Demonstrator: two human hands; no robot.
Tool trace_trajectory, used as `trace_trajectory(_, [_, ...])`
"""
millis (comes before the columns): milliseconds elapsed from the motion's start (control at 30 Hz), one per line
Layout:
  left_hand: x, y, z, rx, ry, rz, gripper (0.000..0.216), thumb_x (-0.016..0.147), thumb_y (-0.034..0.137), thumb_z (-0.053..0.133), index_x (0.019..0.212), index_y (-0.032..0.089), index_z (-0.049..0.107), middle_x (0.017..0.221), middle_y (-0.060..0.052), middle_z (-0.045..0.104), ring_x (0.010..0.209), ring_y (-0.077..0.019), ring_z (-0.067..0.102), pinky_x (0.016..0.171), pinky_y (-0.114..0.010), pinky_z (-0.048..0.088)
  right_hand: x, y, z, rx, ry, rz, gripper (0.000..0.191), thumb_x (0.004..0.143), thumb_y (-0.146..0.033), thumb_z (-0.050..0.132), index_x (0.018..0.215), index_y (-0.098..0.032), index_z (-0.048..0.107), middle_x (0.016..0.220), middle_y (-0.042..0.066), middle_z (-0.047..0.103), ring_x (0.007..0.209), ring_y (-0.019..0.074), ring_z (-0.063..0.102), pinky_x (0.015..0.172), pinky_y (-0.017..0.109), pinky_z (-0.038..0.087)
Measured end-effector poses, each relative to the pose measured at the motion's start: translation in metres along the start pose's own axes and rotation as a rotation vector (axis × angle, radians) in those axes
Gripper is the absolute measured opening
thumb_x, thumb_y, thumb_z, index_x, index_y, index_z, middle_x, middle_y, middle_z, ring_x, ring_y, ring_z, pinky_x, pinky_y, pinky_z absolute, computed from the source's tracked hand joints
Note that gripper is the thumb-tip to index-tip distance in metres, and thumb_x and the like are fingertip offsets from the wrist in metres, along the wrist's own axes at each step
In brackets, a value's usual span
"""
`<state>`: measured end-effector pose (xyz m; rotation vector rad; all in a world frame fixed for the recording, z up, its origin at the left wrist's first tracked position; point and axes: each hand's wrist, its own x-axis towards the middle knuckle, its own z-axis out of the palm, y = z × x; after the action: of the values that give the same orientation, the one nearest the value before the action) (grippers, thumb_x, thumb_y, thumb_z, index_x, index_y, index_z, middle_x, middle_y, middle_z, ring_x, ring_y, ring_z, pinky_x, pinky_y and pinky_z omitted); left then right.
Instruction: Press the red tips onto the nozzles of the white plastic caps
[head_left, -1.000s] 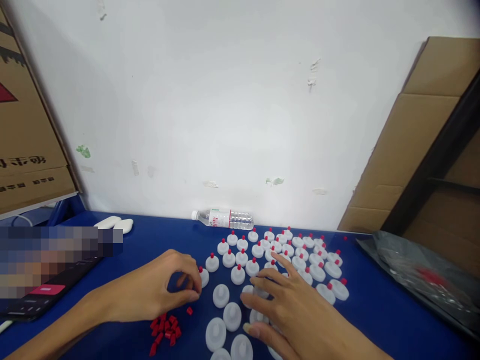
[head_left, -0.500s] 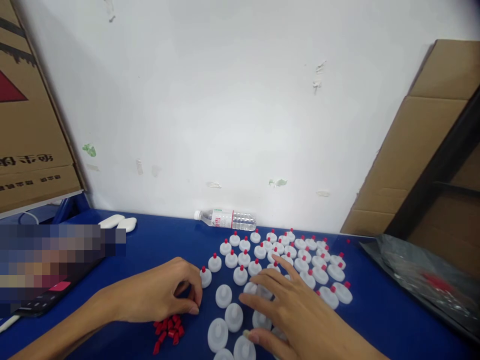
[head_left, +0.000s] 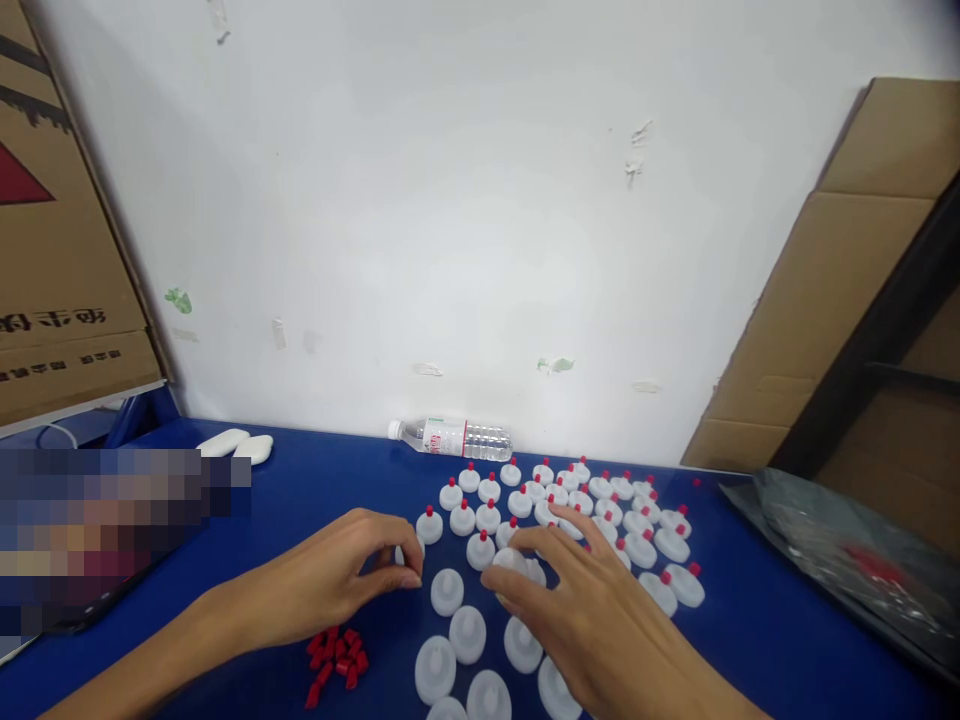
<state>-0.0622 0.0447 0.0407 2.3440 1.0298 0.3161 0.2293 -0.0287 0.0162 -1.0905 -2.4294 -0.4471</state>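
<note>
My right hand (head_left: 574, 590) has its thumb and fingers closed around a translucent white nozzle cap (head_left: 513, 564), which looks tilted. My left hand (head_left: 367, 565) is pinched at thumb and fingertips, to the left of that cap; whatever sits between the tips is hidden. Below the left hand lies a small heap of red tip covers (head_left: 337, 655). Several bare white nozzle caps (head_left: 448, 592) stand on the blue table (head_left: 300, 490) between and below my hands. Further back are many nozzle caps with red tips (head_left: 481, 550), a few partly covered by my hands.
A clear plastic bottle (head_left: 450, 438) lies against the white wall. Two white oval objects (head_left: 253, 450) rest at the back left, beside a blurred patch. Cardboard boxes (head_left: 67, 250) stand left and right. A grey plastic bag (head_left: 847, 560) lies on the right.
My left hand has moved right and slightly up, away from the red heap. The right hand's fingers have closed round a white nozzle cap.
</note>
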Motion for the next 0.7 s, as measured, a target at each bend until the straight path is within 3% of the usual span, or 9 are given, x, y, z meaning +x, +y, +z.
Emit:
trace_trajectory(167, [0.006,0.005,0.003,-0.093,0.074,0.010,0.023,0.103,0.041,0.057,0.100,0.025,0.073,0.083,0.002,0.070,0.070,-0.0141,0.061,0.064,-0.023,0.043,0.002,-0.004,-0.007,-0.013,0.010,-0.040,0.054,0.083,0.000,0.051,0.126,-0.030,0.061,0.116,0.011,0.067,0.113,0.0244,0.066,0.106,0.057,0.047])
trace_trajectory(333, [0.009,0.005,0.017,-0.106,0.341,0.236,0.024,0.105,0.026,0.053,0.109,0.024,0.076,0.102,-0.004,0.071,0.080,-0.0145,0.063,0.063,-0.022,0.044,0.005,-0.007,-0.007,-0.038,0.065,-0.114,0.055,0.075,0.000,0.050,0.122,-0.027,0.062,0.114,0.014,0.068,0.113,0.0262,0.065,0.099,0.054,0.053])
trace_trajectory(467, [0.007,0.009,0.030,-0.155,0.456,0.345,0.017,0.103,0.025,0.061,0.104,0.025,0.078,0.099,-0.004,0.074,0.091,-0.0182,0.064,0.077,-0.026,0.052,0.007,-0.009,-0.004,-0.011,0.124,-0.165,0.041,0.092,-0.004,0.046,0.123,-0.027,0.060,0.110,0.010,0.071,0.111,0.0213,0.068,0.101,0.048,0.053])
trace_trajectory(567, [0.006,0.016,0.037,-0.280,0.447,0.341,0.013,0.099,0.029,0.068,0.096,0.025,0.080,0.094,-0.004,0.078,0.091,-0.0195,0.066,0.081,-0.028,0.054,0.009,-0.011,-0.003,0.071,0.207,-0.144,0.022,0.106,-0.014,0.041,0.120,-0.021,0.057,0.104,0.005,0.075,0.106,0.0146,0.071,0.109,0.039,0.048])
trace_trajectory(700, [0.003,0.025,0.043,-0.434,0.416,0.263,0.013,0.098,0.031,0.070,0.095,0.027,0.082,0.091,-0.002,0.080,0.087,-0.0188,0.069,0.077,-0.027,0.055,0.012,-0.013,-0.002,0.147,0.264,-0.111,0.016,0.111,-0.025,0.040,0.118,-0.018,0.053,0.102,0.002,0.076,0.094,0.0105,0.074,0.113,0.035,0.043])
